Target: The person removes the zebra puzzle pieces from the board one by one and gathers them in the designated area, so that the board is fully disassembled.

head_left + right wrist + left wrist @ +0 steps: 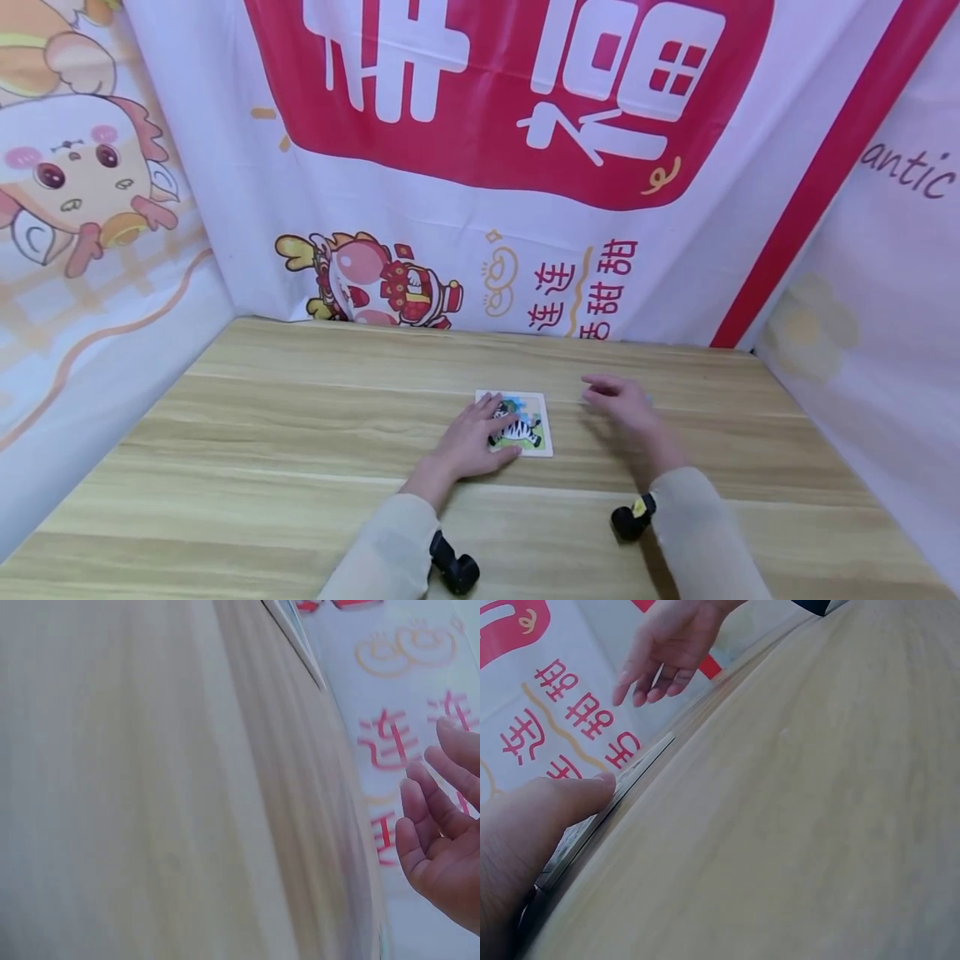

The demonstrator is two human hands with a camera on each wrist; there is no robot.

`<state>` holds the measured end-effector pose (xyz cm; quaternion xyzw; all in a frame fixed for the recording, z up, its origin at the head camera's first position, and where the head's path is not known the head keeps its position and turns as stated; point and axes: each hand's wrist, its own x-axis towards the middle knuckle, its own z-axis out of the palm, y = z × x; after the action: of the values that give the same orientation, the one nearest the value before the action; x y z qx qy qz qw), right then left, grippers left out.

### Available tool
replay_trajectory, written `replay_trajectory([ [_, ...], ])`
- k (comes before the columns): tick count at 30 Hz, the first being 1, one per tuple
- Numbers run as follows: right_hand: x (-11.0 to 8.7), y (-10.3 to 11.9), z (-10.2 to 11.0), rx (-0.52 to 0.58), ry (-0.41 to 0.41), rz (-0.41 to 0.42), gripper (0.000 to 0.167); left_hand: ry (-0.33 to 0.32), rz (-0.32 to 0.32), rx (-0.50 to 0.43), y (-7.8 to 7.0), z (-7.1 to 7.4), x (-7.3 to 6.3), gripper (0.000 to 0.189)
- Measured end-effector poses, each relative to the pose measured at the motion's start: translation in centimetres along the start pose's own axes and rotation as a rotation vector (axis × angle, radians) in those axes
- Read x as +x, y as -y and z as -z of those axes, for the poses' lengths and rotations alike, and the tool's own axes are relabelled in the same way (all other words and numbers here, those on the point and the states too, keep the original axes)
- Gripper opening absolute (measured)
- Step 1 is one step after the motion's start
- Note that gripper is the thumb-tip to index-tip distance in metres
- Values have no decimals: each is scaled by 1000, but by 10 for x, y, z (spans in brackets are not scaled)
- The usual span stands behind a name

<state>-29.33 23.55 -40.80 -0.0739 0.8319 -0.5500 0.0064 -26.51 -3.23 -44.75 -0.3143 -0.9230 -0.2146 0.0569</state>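
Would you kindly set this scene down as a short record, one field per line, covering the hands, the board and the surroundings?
Left hand: the left hand rests on the board, fingers spread, thumb by its near edge
Right hand: the right hand is raised to the right of the board, apart from it, holding nothing visible
Board: a zebra picture board with a white border, lying flat, partly covered
Surface: a wood-grain table
Backdrop: a printed cloth with red and white lettering

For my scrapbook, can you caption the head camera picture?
Left hand rests on a zebra picture; right hand hovers above the wooden table.
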Motion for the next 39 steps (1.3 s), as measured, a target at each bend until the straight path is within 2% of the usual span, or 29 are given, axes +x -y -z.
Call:
replay_trajectory([
  [4, 5, 6, -17, -16, 22, -35, 40, 14, 20, -27, 2, 3, -5, 58],
  [7, 7, 9, -30, 11, 16, -72, 40, 20, 16, -22, 4, 4, -8, 58],
  [10, 10, 11, -42, -14, 16, -34, 36, 24, 7, -15, 4, 6, -11, 57],
  [16, 13, 9, -63, -64, 28, -5, 32, 16, -11, -10, 6, 6, -12, 56],
  [21, 14, 5, -77, -79, 7, 15, 29, 6, -28, -4, 6, 5, -13, 56],
  [29, 12, 5, -91, -245, -21, 15, 22, 0, -35, 4, 8, 4, -13, 55],
  [39, 14, 4, -97, -279, -45, -5, 21, 0, -35, -8, 7, 5, -13, 54],
])
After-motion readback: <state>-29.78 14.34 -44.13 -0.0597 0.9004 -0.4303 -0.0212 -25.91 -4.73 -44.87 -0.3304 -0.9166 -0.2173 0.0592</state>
